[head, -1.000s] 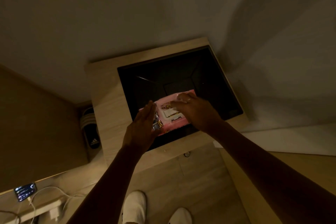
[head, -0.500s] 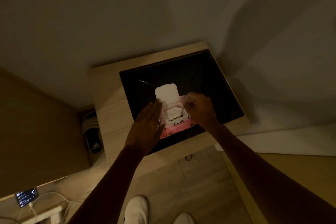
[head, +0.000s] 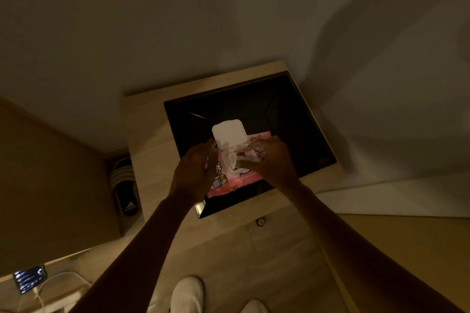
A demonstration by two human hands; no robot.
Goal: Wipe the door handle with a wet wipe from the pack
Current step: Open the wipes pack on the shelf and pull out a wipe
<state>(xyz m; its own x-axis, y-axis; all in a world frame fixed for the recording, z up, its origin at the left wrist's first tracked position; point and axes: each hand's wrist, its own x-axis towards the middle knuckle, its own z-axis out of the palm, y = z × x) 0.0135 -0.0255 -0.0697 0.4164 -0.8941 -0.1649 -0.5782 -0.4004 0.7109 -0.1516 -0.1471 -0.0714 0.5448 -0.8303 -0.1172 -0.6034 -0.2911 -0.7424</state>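
Note:
A pink wet-wipe pack point(head: 229, 180) with cartoon prints lies on a black glossy panel point(head: 292, 129) set in a light wooden cabinet top. Its white flip lid point(head: 229, 133) stands open. A white wipe point(head: 232, 160) sticks up out of the opening. My right hand point(head: 269, 160) pinches this wipe at its right side, above the pack. My left hand point(head: 194, 173) rests flat on the pack's left end, holding it down. No door handle is in view.
The wooden cabinet point(head: 152, 160) stands against a pale wall. A black slide sandal point(head: 124, 185) lies on the floor to its left. A lit phone point(head: 29, 279) with a white cable sits at the bottom left. A small round knob point(head: 260, 222) is on the cabinet front.
The pack's lid went from closed to flipped open. My right hand then pinched the wipe and drew it up out of the opening, while my left hand stayed on the pack.

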